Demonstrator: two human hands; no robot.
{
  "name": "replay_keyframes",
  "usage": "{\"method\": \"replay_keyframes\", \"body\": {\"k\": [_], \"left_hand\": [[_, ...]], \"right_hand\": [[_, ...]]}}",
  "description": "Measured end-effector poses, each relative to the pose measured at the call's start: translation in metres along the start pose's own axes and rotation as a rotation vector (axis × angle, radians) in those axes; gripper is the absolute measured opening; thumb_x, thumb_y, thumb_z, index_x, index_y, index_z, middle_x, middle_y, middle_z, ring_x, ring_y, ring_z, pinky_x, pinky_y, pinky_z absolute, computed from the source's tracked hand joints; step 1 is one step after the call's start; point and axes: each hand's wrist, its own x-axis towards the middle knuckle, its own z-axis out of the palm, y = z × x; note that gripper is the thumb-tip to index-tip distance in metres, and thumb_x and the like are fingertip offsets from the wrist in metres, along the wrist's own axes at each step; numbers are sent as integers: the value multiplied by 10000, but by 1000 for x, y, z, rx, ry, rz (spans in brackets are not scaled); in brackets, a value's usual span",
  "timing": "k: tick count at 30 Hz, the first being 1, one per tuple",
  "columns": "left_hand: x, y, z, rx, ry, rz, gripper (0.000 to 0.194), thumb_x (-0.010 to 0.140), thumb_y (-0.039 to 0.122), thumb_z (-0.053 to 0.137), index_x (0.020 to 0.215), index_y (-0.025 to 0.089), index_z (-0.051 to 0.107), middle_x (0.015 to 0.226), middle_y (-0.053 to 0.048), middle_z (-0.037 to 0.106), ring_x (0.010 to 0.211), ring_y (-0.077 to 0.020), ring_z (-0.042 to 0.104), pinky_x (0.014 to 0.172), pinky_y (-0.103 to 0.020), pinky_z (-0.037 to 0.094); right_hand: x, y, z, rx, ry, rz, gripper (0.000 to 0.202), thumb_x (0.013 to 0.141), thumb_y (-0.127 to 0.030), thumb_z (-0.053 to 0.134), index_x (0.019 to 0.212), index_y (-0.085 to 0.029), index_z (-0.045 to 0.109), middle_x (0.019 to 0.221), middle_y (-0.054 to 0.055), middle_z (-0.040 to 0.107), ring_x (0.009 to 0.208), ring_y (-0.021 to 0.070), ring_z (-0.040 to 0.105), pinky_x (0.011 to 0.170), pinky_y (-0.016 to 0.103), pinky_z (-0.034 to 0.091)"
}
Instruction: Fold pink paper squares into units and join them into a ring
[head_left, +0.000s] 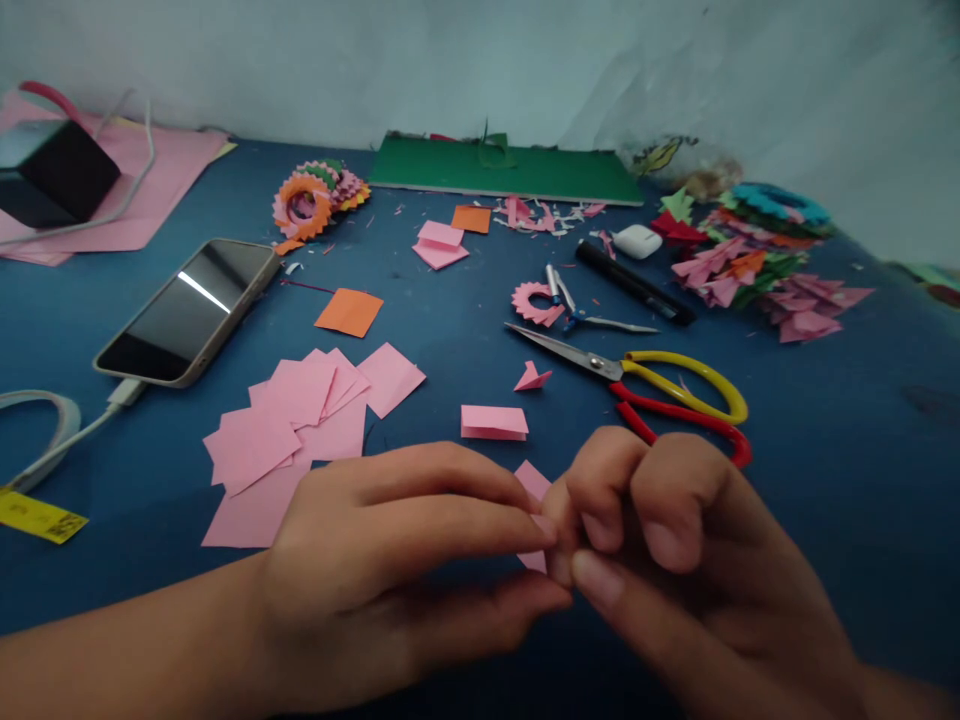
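Mid-fold: left hand [390, 560] and right hand [675, 560] fingers pinching small pink paper piece [534, 482]; next likely calls for pressing the crease flat.

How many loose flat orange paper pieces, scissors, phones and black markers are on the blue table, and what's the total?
Orange paper pieces: 2, one near the phone, one by the green sheet
Scissors: 1
Phones: 1
Black markers: 1
Total: 5

Both hands, left and right, pinch a small pink paper piece.
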Motion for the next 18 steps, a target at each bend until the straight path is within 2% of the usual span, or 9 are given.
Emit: {"method": "replay_keyframes", "body": {"k": [6, 18], "left_hand": [[1, 0, -1, 16, -6, 8, 131, 717, 119, 728, 826, 79, 669, 805, -51, 708, 716, -68, 679, 730, -48, 522], [1, 1, -1, 32, -28, 27, 104, 738, 120, 708, 817, 64, 669, 818, -57, 706, 746, -59, 676, 766, -29, 505]], "right_hand": [[1, 2, 0, -6, -29, -6, 247, 840, -35, 466, 764, -249, 370, 777, -38, 429, 746, 94, 502, 686, 197, 485], [1, 0, 1, 63, -10, 29, 229, 830, -48, 500, 742, -243, 419, 775, -38, 454, 738, 89, 500, 679, 199, 460]]}}
